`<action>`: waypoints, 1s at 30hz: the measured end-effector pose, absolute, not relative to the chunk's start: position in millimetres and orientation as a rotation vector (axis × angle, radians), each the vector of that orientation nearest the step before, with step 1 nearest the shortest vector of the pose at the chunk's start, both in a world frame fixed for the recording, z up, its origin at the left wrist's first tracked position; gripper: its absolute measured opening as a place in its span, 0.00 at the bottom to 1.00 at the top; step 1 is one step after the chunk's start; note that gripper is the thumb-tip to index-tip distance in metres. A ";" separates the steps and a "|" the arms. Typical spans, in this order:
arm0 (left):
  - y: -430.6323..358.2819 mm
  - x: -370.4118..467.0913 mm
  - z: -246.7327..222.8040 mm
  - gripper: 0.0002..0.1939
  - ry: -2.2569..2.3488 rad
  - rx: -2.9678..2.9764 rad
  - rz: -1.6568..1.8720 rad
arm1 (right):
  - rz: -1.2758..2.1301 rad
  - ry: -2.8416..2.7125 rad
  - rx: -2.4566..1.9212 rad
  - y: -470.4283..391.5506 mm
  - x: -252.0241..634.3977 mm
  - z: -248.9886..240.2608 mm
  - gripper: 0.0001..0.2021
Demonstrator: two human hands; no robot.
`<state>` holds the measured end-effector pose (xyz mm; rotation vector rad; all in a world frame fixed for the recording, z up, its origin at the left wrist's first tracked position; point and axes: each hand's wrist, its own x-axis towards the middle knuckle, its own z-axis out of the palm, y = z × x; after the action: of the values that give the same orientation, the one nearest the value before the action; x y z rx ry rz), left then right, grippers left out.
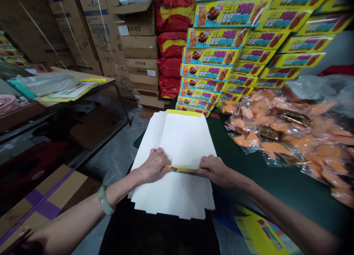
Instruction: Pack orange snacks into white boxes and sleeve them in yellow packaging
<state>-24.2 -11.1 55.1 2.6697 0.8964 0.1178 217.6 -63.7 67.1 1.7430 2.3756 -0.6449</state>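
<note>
A flat cardboard box blank (182,137) lies white side up on several more white sheets in front of me. Its far edge shows a narrow yellow flap, and the near edge is folded up into a low printed wall. My left hand (156,166), with a green bangle on the wrist, is closed on the left end of that folded wall. My right hand (214,169) is closed on the right end, thumb against the printed side. The fingertips of both hands are partly hidden behind the fold.
Tall stacks of yellow printed boxes (206,69) rise at the back of the green table (224,137). Orange shapes in clear wrappers (276,133) are heaped at right. Cartons (138,45) and red packs (171,45) line the back. A side table (107,81) stands left, above a purple-taped carton (44,203).
</note>
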 end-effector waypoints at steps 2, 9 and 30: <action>-10.8 -24.8 53.4 0.11 0.863 2.667 0.143 | -0.650 2.382 1.757 -63.4 217.0 66.8 0.14; -14.3 -20.6 49.9 0.09 0.841 2.708 0.141 | -0.571 2.398 1.787 -69.9 211.8 65.0 0.15; -23.1 -15.0 51.6 0.05 1.101 2.583 0.269 | -0.425 2.328 2.185 -83.4 187.8 59.8 0.11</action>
<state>-15.0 -23.1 51.6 2.5827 1.1005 0.2686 187.8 -83.4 59.8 2.1849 2.3282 -0.4247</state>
